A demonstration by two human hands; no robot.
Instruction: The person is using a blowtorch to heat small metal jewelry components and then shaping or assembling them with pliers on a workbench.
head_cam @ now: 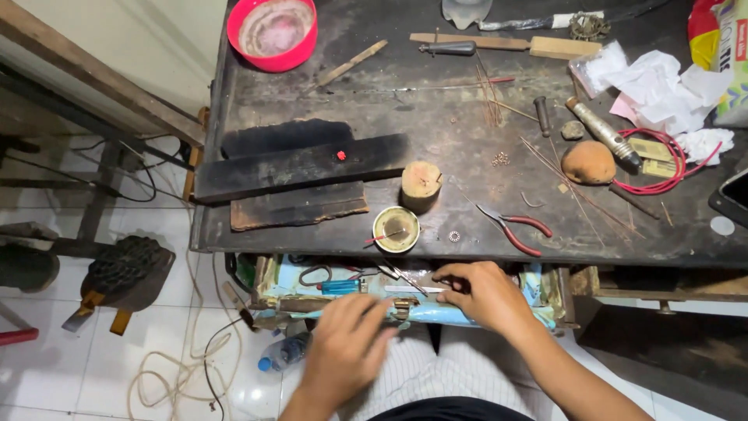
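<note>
A dark, scarred table (467, 156) stands on white tile floor (78, 366), cluttered with pliers (514, 230), a tin (396, 229) and a red bowl (273, 33). Under its front edge a drawer (343, 284) hangs open. The right hand (483, 292) reaches inside, fingers curled; the left hand (347, 351) hovers loosely open at the drawer's front edge.

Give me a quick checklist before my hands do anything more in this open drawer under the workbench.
1. Drawer pulled out: ok, its contents show.
2. Right hand placed: ok, fingers rest on small tools in the drawer.
3. Left hand free: cannot tell, it is blurred over the drawer's front edge.
4. Sharp points near fingers: not ok, thin metal tweezers lie just left of the right hand.
5. Red-handled pliers within reach: ok, on the bench above the drawer.
6. Small tin steady: ok, upright by the bench edge.
</note>
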